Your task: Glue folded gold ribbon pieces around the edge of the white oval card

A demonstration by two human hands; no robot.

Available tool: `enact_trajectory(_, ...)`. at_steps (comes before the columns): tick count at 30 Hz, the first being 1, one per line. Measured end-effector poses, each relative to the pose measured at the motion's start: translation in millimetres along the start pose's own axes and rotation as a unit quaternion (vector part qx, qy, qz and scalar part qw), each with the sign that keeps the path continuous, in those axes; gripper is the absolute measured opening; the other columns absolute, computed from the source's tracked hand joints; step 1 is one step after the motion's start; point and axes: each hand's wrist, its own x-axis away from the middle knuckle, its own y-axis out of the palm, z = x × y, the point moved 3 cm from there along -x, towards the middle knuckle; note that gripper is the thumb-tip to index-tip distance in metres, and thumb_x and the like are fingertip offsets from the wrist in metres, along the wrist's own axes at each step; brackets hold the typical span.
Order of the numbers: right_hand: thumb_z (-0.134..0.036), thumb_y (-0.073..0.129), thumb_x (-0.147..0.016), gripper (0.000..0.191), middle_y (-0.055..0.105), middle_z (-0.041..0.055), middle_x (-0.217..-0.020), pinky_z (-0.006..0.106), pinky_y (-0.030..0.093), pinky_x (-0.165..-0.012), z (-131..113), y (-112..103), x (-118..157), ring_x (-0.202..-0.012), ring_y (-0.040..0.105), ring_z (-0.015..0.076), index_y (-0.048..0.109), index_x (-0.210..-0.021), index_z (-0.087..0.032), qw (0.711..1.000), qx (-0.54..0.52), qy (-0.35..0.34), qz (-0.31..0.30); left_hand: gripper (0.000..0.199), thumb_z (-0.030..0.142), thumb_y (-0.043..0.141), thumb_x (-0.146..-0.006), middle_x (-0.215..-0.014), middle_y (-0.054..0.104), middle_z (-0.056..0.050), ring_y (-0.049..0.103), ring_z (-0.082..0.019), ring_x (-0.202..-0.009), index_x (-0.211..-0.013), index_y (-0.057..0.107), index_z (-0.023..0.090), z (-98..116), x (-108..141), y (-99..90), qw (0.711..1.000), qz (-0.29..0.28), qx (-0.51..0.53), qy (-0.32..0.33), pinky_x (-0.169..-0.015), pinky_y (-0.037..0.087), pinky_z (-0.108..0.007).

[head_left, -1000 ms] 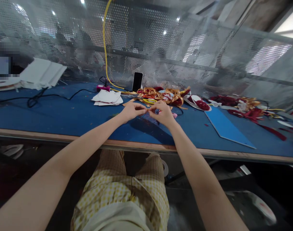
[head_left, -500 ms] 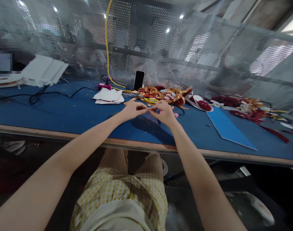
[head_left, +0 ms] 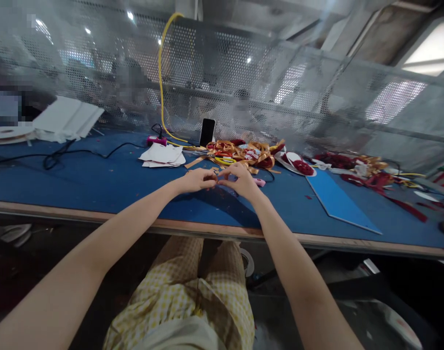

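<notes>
Both hands meet just above the blue tabletop [head_left: 109, 187], in front of a pile of gold and dark red ribbon [head_left: 260, 154]. My left hand [head_left: 197, 181] is closed in a pinch. Facing it, my right hand [head_left: 240, 181] pinches too, thumb against forefinger. A small orange-brown bit shows between the fingertips, too small to name. Behind the hands lies a pair of yellow-handled scissors [head_left: 225, 160]. Close by my right hand is a pink object [head_left: 259, 182], partly covered by the hand.
White paper pieces [head_left: 162, 154] lie left of the pile, near a purple power block [head_left: 156, 141] with a black cable. A phone [head_left: 207, 131] leans upright behind. Rightward are a white dish [head_left: 297, 164] with red material, a blue board [head_left: 340, 201] and more red ribbon [head_left: 380, 181].
My view has tilted up slightly, so the table sits lower in the picture. Both hands have stayed together in a pinch, with the fingers shifted a little.
</notes>
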Motion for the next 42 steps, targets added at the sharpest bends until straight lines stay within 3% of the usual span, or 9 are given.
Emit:
enact_trajectory(4,-0.041,0.071,-0.089,0.020,0.073,0.0040,-0.095,0.045,0.045,-0.094,-7.2,3.8,0.2,-0.099,0.056,0.0243,0.077,-0.108,-0.034,0.998,-0.025,-0.021,-0.045,0.036,0.036,0.064,-0.098,-0.127,0.064,-0.010,0.066,-0.025,-0.107,-0.127,0.061,0.016,-1.9,0.5,2.5,1.000,-0.006,-0.012,-0.020,-0.090,0.058,-0.045)
enact_trajectory(9,-0.040,0.070,-0.090,0.016,0.073,0.0047,-0.097,0.047,0.045,-0.096,-12.9,5.0,-0.1,-0.102,0.055,0.0243,0.079,-0.102,-0.034,0.997,-0.038,-0.032,-0.061,0.036,0.036,0.064,-0.098,-0.127,0.064,-0.010,0.066,-0.026,-0.108,-0.127,0.062,0.016,-2.5,1.3,1.0,0.999,-0.005,-0.024,-0.036,-0.090,0.058,-0.045)
enact_trajectory(19,-0.045,0.076,-0.084,0.011,0.073,0.0037,-0.089,0.048,0.047,-0.091,-7.0,0.2,-2.9,-0.094,0.056,0.0240,0.082,-0.088,-0.036,0.999,-0.032,-0.019,-0.007,0.036,0.036,0.063,-0.098,-0.126,0.064,-0.011,0.066,-0.024,-0.107,-0.127,0.061,0.016,-2.2,-0.3,-0.4,0.999,0.017,0.019,-0.019,-0.090,0.059,-0.045)
enact_trajectory(26,-0.045,0.071,-0.088,0.015,0.073,0.0036,-0.087,0.048,0.047,-0.092,-8.1,-5.5,-2.6,-0.095,0.056,0.0245,0.082,-0.092,-0.036,0.998,-0.028,-0.009,0.050,0.035,0.036,0.063,-0.098,-0.124,0.065,-0.010,0.067,-0.024,-0.105,-0.126,0.062,0.015,2.7,0.8,-6.4,0.996,0.063,0.061,0.000,-0.089,0.058,-0.045)
enact_trajectory(42,-0.045,0.071,-0.086,0.017,0.075,0.0038,-0.084,0.048,0.049,-0.085,-19.9,-1.9,-2.3,-0.089,0.060,0.0244,0.079,-0.084,-0.031,0.999,-0.031,-0.019,0.032,0.035,0.035,0.064,-0.098,-0.125,0.065,-0.011,0.067,-0.024,-0.105,-0.127,0.062,0.016,-3.9,-0.3,-3.7,0.995,0.051,0.077,-0.029,-0.089,0.059,-0.044)
